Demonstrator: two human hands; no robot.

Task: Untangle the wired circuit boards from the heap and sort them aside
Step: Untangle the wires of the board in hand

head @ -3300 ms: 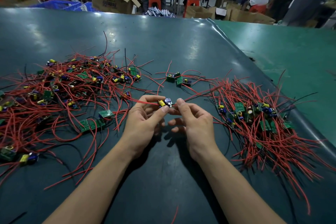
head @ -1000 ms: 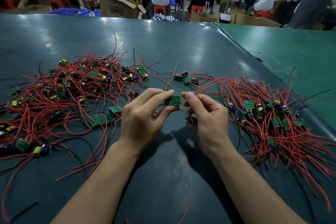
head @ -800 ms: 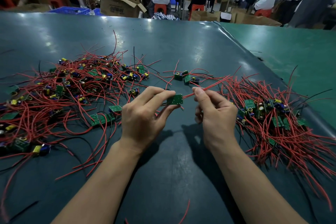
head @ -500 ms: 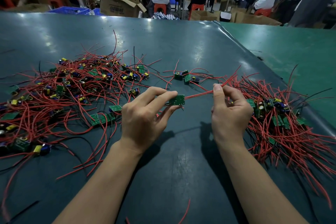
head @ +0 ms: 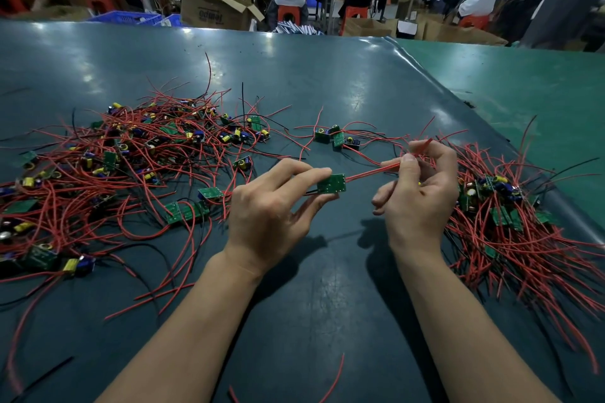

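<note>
Circuit board (head: 331,183) pinched in left hand (head: 271,206), red leads (head: 373,172) pinched in right hand (head: 415,193); sorted pile (head: 510,222) sizeable, tangled heap (head: 114,167) larger.

Dark green table (head: 294,82) carries tangled heap (head: 131,167) and sorted pile (head: 510,222)

workers on stools (head: 288,11), cardboard boxes (head: 212,10) behind.
</note>
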